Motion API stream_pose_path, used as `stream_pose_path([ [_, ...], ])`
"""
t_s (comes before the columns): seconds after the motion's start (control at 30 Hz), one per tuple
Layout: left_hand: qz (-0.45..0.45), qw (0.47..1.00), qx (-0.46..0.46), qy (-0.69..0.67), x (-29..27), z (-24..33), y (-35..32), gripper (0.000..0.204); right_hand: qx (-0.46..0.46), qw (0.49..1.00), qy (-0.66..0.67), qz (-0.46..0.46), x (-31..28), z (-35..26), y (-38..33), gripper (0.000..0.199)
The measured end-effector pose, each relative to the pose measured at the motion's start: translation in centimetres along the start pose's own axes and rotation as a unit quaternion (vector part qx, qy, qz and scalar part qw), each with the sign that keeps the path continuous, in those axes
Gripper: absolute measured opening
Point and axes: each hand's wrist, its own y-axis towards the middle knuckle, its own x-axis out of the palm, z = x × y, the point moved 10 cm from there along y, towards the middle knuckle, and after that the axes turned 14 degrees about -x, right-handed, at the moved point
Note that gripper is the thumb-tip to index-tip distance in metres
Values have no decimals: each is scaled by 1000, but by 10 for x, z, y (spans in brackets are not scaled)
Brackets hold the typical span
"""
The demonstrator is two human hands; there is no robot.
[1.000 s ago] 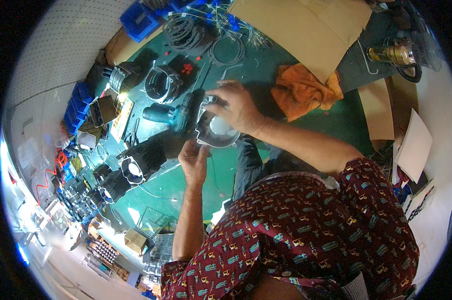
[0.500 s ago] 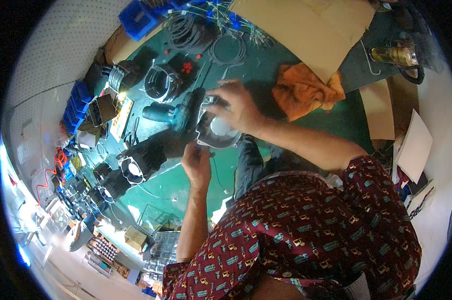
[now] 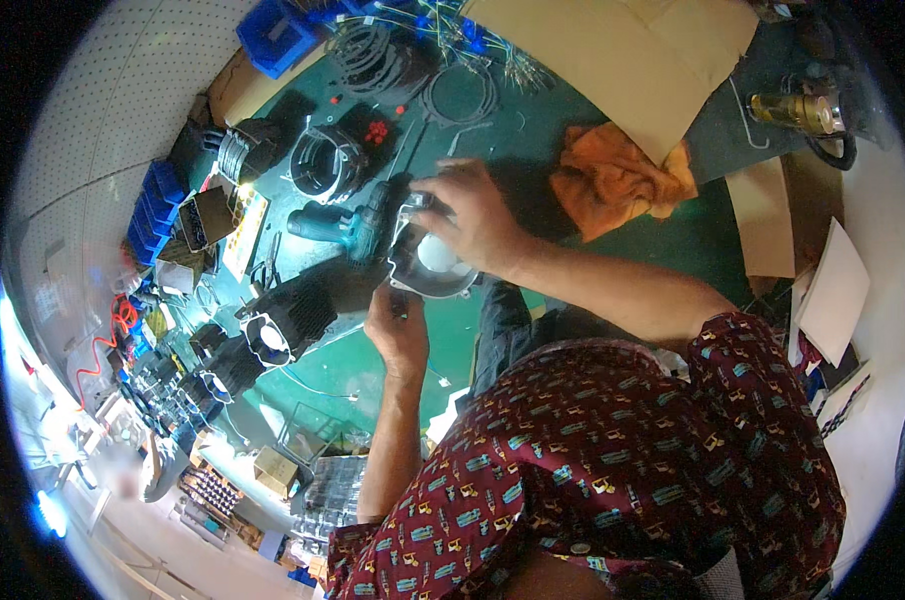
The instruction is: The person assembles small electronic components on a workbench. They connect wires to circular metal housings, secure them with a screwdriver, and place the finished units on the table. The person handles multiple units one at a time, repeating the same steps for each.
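Fingers of the left hand (image 3: 398,328) are curling at the lower edge of a grey metal housing (image 3: 428,262) — pinching its rim. It's sitting on the green tabletop (image 3: 373,360), just right of a teal cordless drill (image 3: 348,225). Right hand (image 3: 473,215) is lying over the housing's top, fingers gripping it. Orange rag (image 3: 618,178) is lying further right.

Landmark: metal housing (image 3: 428,262) on workbench (image 3: 613,240). Cordless drill (image 3: 348,226) just left of it; rag (image 3: 618,178) to its right; wire coils (image 3: 373,55) behind it; finned cylinder (image 3: 285,325) left-front.
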Motion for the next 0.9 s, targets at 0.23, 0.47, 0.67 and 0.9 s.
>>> stream_pose_path([
  [0.23,56,998,-8,-22,-12,1,1,10,-9,1000,3,20,4,-8,5,33],
  [0.47,-51,984,-96,-143,-2,-14,13,5,3,1000,-7,18,2,-9,3,34],
  [0.67,-99,980,-95,-146,-1,-1,9,5,-1,1000,-10,5,4,-7,0,36],
  [0.9,-112,979,-148,-87,-7,1,8,7,2,1000,-7,8,3,-13,-2,38],
])
